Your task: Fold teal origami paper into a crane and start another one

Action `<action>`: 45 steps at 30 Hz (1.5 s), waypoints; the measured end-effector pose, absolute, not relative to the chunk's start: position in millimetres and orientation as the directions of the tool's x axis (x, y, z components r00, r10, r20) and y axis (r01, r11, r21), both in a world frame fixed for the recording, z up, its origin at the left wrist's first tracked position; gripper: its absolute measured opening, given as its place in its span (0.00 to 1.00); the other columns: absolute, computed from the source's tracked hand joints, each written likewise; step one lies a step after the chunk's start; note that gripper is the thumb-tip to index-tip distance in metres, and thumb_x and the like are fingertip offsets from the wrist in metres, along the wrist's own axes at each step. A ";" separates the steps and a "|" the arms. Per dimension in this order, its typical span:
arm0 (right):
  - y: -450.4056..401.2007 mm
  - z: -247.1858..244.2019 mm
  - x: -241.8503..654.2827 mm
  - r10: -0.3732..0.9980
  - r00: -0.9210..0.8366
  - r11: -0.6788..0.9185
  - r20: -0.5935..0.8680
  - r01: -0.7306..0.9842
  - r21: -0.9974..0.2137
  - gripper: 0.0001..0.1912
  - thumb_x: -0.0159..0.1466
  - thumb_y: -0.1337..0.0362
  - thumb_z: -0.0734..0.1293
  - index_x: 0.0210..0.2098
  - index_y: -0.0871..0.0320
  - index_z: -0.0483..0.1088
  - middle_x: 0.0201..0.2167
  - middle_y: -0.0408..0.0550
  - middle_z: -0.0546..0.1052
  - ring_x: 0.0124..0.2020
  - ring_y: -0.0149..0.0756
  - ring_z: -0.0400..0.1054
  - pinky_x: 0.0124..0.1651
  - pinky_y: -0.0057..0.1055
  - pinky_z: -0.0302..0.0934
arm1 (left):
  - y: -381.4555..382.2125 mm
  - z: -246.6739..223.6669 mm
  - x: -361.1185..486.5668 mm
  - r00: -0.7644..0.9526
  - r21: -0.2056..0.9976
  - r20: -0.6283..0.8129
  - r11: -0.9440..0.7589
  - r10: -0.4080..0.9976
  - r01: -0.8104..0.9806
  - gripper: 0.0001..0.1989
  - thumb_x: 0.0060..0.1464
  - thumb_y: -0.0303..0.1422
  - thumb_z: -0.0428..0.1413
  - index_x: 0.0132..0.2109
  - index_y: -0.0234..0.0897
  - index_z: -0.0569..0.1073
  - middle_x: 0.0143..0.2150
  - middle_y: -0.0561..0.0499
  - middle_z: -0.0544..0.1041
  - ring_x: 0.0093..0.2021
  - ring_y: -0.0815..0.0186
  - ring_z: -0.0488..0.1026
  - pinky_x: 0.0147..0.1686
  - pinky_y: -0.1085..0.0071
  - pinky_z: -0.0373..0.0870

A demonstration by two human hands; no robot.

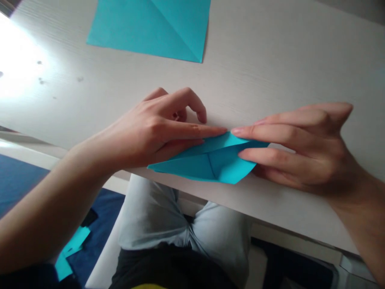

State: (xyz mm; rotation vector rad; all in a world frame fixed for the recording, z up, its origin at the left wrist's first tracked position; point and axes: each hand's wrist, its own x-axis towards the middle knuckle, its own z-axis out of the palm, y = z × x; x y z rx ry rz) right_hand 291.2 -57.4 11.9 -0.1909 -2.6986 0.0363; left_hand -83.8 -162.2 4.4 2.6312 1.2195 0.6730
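Note:
A sheet of blue-green paper, folded into a flat pointed shape with visible creases (pixel 210 163), lies at the near edge of the pale wood-grain table (pixel 255 68). My left hand (pixel 159 130) holds its left part, with the fingertips along the upper folded edge. My right hand (pixel 297 148) grips its right part between spread fingers. The two index fingertips almost meet above the paper. A second blue-green sheet (pixel 150 28) with a diagonal crease lies flat at the far side of the table, cut off by the top of the picture.
The table's near edge (pixel 240 200) runs below the hands, with my light grey trousers (pixel 153 212) beneath it. Down left, blue paper scraps (pixel 72 249) lie on a dark blue surface (pixel 102 216). Strong light glares on the table's left side.

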 end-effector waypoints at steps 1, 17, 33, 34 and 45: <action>-57.2 12.9 292.3 0.151 -0.901 0.988 0.406 0.138 -0.062 0.16 0.88 0.59 0.77 0.71 0.34 0.85 0.66 0.32 0.94 0.64 0.45 0.87 0.70 0.54 0.65 | -163.0 4.4 -83.0 0.565 0.314 0.338 -0.656 0.753 0.687 0.25 0.90 0.33 0.55 0.81 0.55 0.85 0.67 0.48 0.85 0.52 0.63 0.86 0.65 0.59 0.79; -56.5 10.7 290.6 0.178 -0.916 0.982 0.360 0.144 -0.118 0.25 0.92 0.57 0.70 0.84 0.34 0.78 0.73 0.36 0.92 0.69 0.52 0.91 0.63 0.56 0.75 | -164.2 6.8 -82.2 0.610 0.224 0.324 -0.685 0.723 0.693 0.24 0.95 0.41 0.49 0.81 0.56 0.84 0.66 0.51 0.83 0.53 0.62 0.89 0.61 0.52 0.83; -88.1 50.7 287.1 0.070 -0.980 0.993 0.188 0.087 0.084 0.18 0.85 0.75 0.72 0.59 0.49 0.93 0.56 0.43 0.96 0.48 0.48 0.83 0.49 0.54 0.61 | -168.6 16.7 -70.6 0.491 0.404 0.265 -0.558 0.830 0.725 0.21 0.91 0.40 0.53 0.70 0.56 0.92 0.61 0.52 0.86 0.52 0.59 0.87 0.64 0.56 0.83; -94.2 52.0 286.8 0.085 -0.983 0.992 0.160 0.098 0.076 0.19 0.85 0.76 0.71 0.60 0.52 0.93 0.59 0.46 0.96 0.49 0.49 0.83 0.49 0.54 0.62 | -170.2 15.3 -70.9 0.490 0.390 0.277 -0.563 0.826 0.729 0.20 0.91 0.38 0.54 0.71 0.56 0.91 0.63 0.50 0.86 0.51 0.58 0.86 0.62 0.55 0.82; -115.5 35.2 292.0 0.226 -0.957 0.974 0.181 0.228 -0.011 0.21 0.86 0.71 0.70 0.73 0.53 0.87 0.73 0.52 0.92 0.50 0.51 0.85 0.48 0.51 0.65 | -180.0 9.4 -72.5 0.478 0.335 0.302 -0.561 0.825 0.757 0.20 0.88 0.31 0.61 0.74 0.59 0.88 0.66 0.52 0.86 0.51 0.60 0.83 0.57 0.56 0.74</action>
